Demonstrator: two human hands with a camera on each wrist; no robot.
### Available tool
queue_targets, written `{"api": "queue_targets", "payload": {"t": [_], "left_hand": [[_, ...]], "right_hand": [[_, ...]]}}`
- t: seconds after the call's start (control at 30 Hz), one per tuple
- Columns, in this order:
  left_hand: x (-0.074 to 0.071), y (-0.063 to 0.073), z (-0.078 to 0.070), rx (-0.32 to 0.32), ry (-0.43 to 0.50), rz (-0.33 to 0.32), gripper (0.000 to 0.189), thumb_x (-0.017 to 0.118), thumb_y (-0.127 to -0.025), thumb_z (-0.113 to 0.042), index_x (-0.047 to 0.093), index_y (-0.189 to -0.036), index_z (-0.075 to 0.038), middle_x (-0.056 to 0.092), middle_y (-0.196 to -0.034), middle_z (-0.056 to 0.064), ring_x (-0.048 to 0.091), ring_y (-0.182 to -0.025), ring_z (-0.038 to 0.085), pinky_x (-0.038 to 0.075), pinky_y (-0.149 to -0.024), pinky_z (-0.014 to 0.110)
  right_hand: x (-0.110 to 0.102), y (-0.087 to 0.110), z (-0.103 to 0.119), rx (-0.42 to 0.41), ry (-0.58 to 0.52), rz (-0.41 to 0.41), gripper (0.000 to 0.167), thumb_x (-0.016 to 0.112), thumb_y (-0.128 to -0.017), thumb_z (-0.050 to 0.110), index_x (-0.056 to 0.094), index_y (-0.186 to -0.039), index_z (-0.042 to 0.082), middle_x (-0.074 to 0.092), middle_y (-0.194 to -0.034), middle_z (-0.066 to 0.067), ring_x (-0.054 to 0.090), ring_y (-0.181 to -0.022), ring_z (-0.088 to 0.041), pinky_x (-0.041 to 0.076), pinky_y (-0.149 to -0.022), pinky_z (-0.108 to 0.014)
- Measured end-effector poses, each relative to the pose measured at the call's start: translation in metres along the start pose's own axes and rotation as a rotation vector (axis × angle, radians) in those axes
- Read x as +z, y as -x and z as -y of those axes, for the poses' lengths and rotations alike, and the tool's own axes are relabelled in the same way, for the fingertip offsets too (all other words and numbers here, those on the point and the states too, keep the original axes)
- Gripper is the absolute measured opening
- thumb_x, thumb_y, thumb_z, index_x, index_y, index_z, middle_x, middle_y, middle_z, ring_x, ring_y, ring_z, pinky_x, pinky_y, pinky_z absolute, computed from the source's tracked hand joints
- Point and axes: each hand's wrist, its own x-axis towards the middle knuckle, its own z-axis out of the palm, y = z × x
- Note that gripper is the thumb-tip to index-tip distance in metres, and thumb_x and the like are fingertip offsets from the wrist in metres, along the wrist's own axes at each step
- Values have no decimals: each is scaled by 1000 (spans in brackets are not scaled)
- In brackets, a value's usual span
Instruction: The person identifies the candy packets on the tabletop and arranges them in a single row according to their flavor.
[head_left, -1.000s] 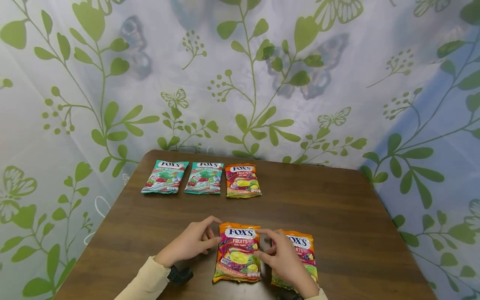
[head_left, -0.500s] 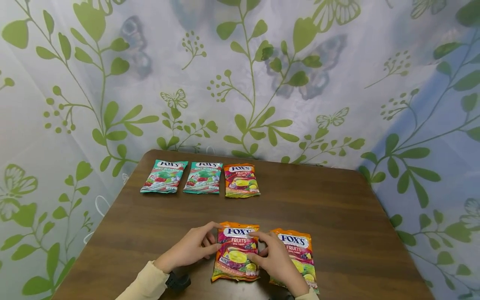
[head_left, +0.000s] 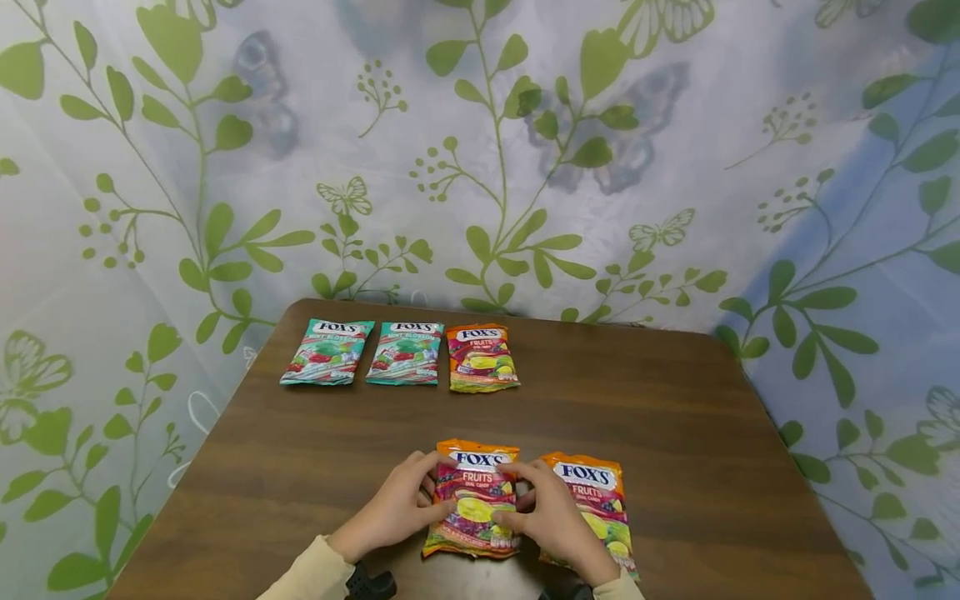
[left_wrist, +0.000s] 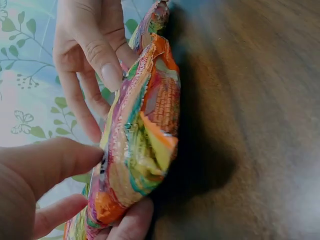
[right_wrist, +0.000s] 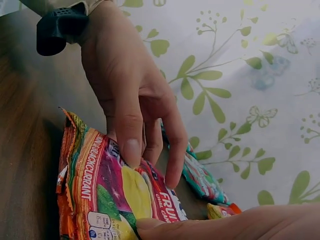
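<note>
An orange and purple bag of Fox's Fruits candy [head_left: 476, 487] lies near the front of the table, between both hands. At its left side the left hand [head_left: 405, 504] grips it, thumb on the printed face; in the left wrist view fingertips [left_wrist: 134, 220] show under the bag. The right hand [head_left: 551, 512] holds the opposite side, its thumb on the face and index finger near the upper right corner; its other fingers are partly hidden. Just right of this, a second Fruits candy bag [head_left: 596, 479] lies partly covered by the right hand.
Along the back of the brown table [head_left: 637, 400] lie two teal Mint Blossom bags, one at the far left [head_left: 328, 354] and one beside it [head_left: 405, 354], then another Fruits bag [head_left: 482, 360]. A leaf-patterned curtain [head_left: 480, 167] hangs behind.
The left hand has shifted right, its thumb and index finger now over the bag's left side. The right hand has drawn slightly left onto the bag's right side.
</note>
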Motion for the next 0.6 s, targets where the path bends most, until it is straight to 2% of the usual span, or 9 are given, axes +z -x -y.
{"api": "queue_targets", "payload": {"t": [0.17, 0.37, 0.6], "left_hand": [[-2, 4, 4, -12, 5, -5, 50, 83, -100, -20, 63, -145, -8, 49, -108, 9, 53, -88, 22, 55, -70, 27], [-2, 1, -2, 0, -19, 3, 53, 85, -99, -21, 62, -145, -8, 50, -113, 7, 51, -92, 22, 55, -71, 27], [0, 0, -5, -27, 7, 17, 52, 86, -98, -20, 63, -144, -7, 50, -117, 8, 52, -96, 25, 56, -72, 27]], "right_hand": [[2, -4, -1, -28, -13, 15, 60, 94, -91, 22, 69, -145, 11, 60, -127, -12, 66, -91, -22, 60, -75, -40], [0, -3, 0, -16, -39, -2, 64, 96, -88, 18, 69, -145, 8, 59, -134, -16, 67, -94, -23, 60, -74, -38], [-2, 3, 1, -8, -52, -10, 70, 98, -84, 14, 67, -146, 4, 58, -130, -13, 67, -96, -25, 60, -73, -34]]}}
